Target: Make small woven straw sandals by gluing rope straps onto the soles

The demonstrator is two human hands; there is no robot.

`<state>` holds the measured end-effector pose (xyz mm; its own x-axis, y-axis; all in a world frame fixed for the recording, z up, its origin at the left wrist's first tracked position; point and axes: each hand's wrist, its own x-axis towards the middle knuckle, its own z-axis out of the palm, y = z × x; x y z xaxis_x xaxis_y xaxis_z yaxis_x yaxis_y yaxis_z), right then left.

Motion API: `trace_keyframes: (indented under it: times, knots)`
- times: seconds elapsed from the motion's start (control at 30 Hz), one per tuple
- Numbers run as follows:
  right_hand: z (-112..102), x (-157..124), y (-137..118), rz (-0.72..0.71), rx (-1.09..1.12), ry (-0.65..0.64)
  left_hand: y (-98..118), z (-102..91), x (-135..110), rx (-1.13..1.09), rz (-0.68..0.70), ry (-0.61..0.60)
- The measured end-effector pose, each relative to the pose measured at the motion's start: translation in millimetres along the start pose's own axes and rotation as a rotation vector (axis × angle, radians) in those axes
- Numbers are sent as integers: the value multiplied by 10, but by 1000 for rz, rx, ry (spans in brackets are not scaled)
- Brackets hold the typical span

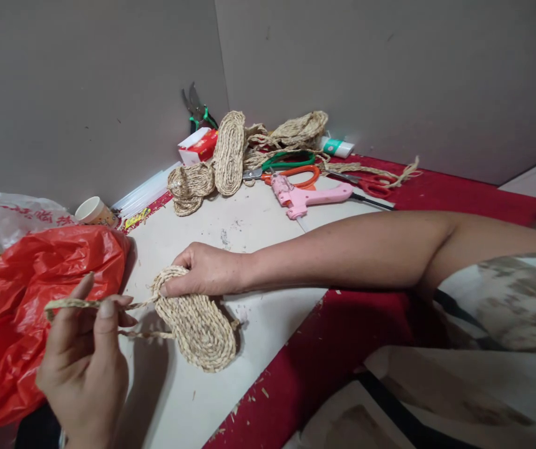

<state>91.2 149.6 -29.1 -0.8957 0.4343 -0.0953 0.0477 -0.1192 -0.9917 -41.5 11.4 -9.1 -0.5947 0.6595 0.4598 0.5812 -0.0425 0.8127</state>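
Observation:
A sole-shaped piece of coiled straw braid is tilted above the white board. My right hand pinches its upper end, thumb on the face and fingers behind the far edge. From that end a straw cord runs left to my left hand. The cord passes over the thumb and index finger there, and the fingers are closed on it. A second stretch of cord leads from the left hand back to the piece's side.
Behind lie more coiled straw pieces, green-handled scissors, orange-handled scissors, red-handled scissors, a pink glue gun and pruning shears. A red plastic bag and paper cup stand left. Grey panels rise behind.

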Motion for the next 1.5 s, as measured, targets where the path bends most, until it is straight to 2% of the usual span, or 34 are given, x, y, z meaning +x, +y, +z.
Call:
trace_keyframes:
  times: [0.13,0.2,0.33,0.5,0.57,0.63,0.67,0.7,0.8,0.87,0.93,1.0,1.07,1.2,1.5]
  knots:
    - [9,-28,-7,14,-135,-56,-84,-53,-30,514,559,-213]
    - [17,-39,-12,2,-191,-84,-99,-51,-34,700,724,-268]
    - [43,-41,5,-11,-336,-108,-40,-6,-70,933,782,-375]
    - [73,-40,37,-66,-376,-146,-36,1,-75,923,941,-512]
    - [71,-48,34,-71,-350,-152,-53,-6,-73,849,938,-522]
    - [60,-54,26,-65,-306,-138,-50,-1,-86,689,855,-483]
    - [53,-53,23,-54,-260,-131,-37,7,-97,590,760,-440]
    - [47,-49,21,-35,-191,-130,-18,18,-106,484,620,-381]
    - [39,-17,19,42,104,-143,44,55,-101,103,37,-187]
    - [42,15,18,97,276,-128,51,74,-62,-184,-284,-103]
    - [46,42,17,129,380,-94,24,89,-17,-406,-488,-84]
    - [48,56,18,131,426,-75,-17,105,8,-510,-624,-118]
    - [48,59,24,113,423,-72,-48,122,7,-535,-690,-120]
    - [46,63,51,46,347,-81,-87,138,-15,-537,-706,-36]
    - [26,44,37,30,304,-119,-267,96,-49,-421,-549,-40]
